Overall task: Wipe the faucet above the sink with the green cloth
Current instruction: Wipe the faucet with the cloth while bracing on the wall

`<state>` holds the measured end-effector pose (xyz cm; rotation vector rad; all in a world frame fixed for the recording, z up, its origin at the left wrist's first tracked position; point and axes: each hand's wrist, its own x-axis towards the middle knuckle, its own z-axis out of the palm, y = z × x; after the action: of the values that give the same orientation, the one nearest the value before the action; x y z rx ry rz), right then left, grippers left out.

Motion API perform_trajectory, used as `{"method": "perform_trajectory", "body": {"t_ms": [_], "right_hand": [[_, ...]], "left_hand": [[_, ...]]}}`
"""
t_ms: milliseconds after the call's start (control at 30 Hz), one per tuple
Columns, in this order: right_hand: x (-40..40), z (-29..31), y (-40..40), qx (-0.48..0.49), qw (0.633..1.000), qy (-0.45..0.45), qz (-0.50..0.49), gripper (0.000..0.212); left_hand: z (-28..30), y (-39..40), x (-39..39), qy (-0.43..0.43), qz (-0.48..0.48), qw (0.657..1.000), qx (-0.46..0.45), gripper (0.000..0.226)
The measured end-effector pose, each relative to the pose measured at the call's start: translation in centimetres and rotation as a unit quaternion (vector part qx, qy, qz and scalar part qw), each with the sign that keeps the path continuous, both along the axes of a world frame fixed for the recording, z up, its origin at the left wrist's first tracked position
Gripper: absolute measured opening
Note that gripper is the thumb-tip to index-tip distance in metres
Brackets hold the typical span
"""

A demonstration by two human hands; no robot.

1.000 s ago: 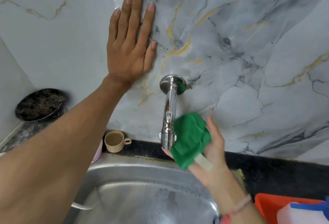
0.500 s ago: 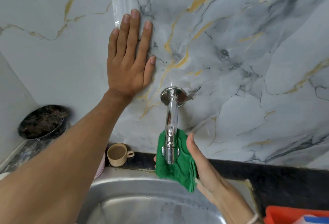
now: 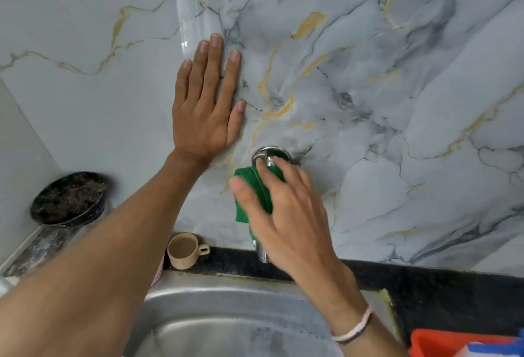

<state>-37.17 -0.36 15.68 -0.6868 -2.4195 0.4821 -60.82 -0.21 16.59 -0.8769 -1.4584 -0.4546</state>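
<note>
A chrome faucet [image 3: 270, 155] juts from the marble wall above a steel sink [image 3: 215, 308]. Only its round wall flange and its spout tip near the sink show. My right hand [image 3: 286, 209] wraps the green cloth [image 3: 252, 186] over the upper part of the spout, fingers reaching the flange. The cloth covers the pipe's left side and top. My left hand [image 3: 205, 107] lies flat on the wall up and left of the faucet, fingers spread, holding nothing.
A beige cup [image 3: 185, 250] stands on the black counter [image 3: 425, 280] left of the spout. A dark round pan [image 3: 68, 197] sits in the left corner. An orange tray [image 3: 453, 342] with a white and blue item is at the bottom right.
My right hand has slid the cloth from the spout's lower end up to its top near the wall flange and turned palm-down over it. The left hand stays flat on the wall.
</note>
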Motion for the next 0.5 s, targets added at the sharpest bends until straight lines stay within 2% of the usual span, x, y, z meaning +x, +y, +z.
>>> {"method": "perform_trajectory", "body": {"t_ms": [67, 100, 200, 367, 433, 500], "right_hand": [[-0.9, 0.4, 0.8, 0.024, 0.999, 0.023, -0.020, 0.071], [-1.4, 0.5, 1.0, 0.053, 0.998, -0.003, -0.031, 0.068], [-2.6, -0.2, 0.1, 0.121, 0.988, -0.080, -0.045, 0.084], [-1.7, -3.2, -1.7, 0.203, 0.975, -0.088, -0.033, 0.095], [-0.7, -5.2, -2.8, 0.234, 0.967, -0.093, -0.021, 0.085], [0.8, -7.0, -3.4, 0.258, 0.963, -0.074, -0.004, 0.056]], "left_hand": [[0.0, 0.1, -0.1, 0.002, 0.000, 1.000, 0.000, 0.066], [0.0, 0.1, -0.1, 0.003, 0.000, 1.000, 0.000, 0.066], [0.0, 0.1, -0.2, 0.010, 0.006, 1.000, -0.003, 0.066], [0.2, -0.2, 0.2, -0.005, 0.007, 1.000, -0.013, 0.066], [0.4, -0.6, 0.8, -0.025, 0.009, 0.999, -0.025, 0.066], [0.8, -1.4, 1.9, -0.052, 0.019, 0.997, -0.056, 0.064]]}}
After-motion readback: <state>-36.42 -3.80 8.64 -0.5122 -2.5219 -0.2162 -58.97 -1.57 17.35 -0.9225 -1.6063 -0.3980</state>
